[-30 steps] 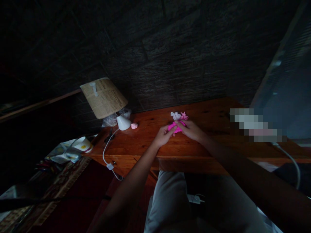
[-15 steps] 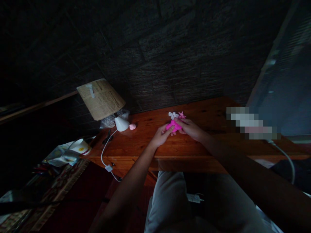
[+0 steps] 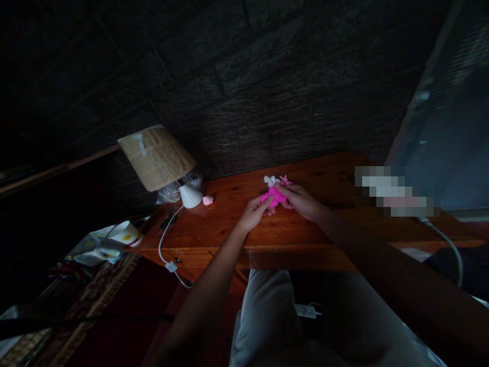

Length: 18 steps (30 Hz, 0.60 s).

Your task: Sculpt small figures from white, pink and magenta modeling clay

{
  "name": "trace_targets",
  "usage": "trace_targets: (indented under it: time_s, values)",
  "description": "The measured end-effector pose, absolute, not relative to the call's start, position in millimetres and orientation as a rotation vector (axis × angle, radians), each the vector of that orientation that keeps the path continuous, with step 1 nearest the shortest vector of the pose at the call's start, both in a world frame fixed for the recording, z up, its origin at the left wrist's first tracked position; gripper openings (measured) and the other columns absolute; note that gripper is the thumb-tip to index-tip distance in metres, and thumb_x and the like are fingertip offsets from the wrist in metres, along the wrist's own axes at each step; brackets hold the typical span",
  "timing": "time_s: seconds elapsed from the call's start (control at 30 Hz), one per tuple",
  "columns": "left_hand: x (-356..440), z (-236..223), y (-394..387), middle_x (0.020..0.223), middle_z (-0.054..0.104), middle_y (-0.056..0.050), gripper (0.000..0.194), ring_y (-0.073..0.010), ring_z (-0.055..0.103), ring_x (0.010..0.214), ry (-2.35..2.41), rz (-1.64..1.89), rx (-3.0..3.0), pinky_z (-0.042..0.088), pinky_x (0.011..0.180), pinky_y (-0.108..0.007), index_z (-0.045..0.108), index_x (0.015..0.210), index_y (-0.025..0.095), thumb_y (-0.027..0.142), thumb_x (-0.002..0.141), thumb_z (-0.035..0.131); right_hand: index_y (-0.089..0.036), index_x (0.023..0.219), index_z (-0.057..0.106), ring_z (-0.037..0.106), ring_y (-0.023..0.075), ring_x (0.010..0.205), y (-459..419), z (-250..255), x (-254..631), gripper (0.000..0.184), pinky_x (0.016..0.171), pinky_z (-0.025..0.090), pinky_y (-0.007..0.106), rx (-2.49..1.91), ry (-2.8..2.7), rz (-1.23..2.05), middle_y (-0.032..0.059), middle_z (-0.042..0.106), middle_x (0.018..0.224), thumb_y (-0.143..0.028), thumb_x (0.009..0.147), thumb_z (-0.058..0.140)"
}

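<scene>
Both my hands meet over a bright pink soft lump (image 3: 274, 196) above the wooden desk (image 3: 237, 232). My left hand (image 3: 252, 213) pinches its left side with thumb and fingers. On the lump's right side my right hand (image 3: 300, 199) grips it. Just behind the lump lie small white and pink shaped pieces (image 3: 275, 180) on the desk. The room is dim and the lump's exact form is hard to make out.
A table lamp (image 3: 162, 160) with a newsprint shade stands at the desk's left end, a crumpled clear bag (image 3: 171, 191) behind it and a small pink piece (image 3: 208, 200) beside its base. Its cord hangs off the front edge. A paper cup (image 3: 124, 233) sits lower left. A cable (image 3: 446, 244) runs at right.
The view has shifted slightly. My hands keep working the pink lump, and my fingers have closed a bit more around it.
</scene>
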<state>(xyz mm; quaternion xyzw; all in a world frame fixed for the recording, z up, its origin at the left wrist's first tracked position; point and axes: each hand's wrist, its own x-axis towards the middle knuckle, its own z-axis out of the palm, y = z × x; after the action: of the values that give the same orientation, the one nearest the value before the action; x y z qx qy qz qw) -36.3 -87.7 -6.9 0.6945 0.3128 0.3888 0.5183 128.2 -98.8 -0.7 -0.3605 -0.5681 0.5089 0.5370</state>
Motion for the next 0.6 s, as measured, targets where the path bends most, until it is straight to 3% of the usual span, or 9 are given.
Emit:
trace_targets:
  time_s: [0.4,0.6]
  values:
    - [-35.2,-9.1,-85.9,0.065,0.059,0.0,0.057,-0.0087,0.047,0.056,0.738,0.942,1.698,0.034,0.055,-0.024,0.061,0.074,0.015,0.071,0.081,0.058,-0.019,0.06,0.056,0.034,0.0077,0.044,-98.4,-1.3,131.8,0.058,0.044,0.023,0.026,-0.914,-1.354,1.114,-0.0052,0.043,0.047,-0.075,0.075,0.062]
    - [-35.1,-8.4,-86.2,0.063,0.058,0.0,0.059,-0.0081,0.047,0.056,0.766,0.957,1.559,0.034,0.055,-0.023,0.059,0.072,0.015,0.074,0.077,0.061,-0.017,0.066,0.063,0.047,0.0093,0.054,-97.8,-2.3,128.6,0.06,0.049,0.036,0.023,-0.977,-1.252,1.146,-0.0012,0.054,0.059,-0.077,0.066,0.069]
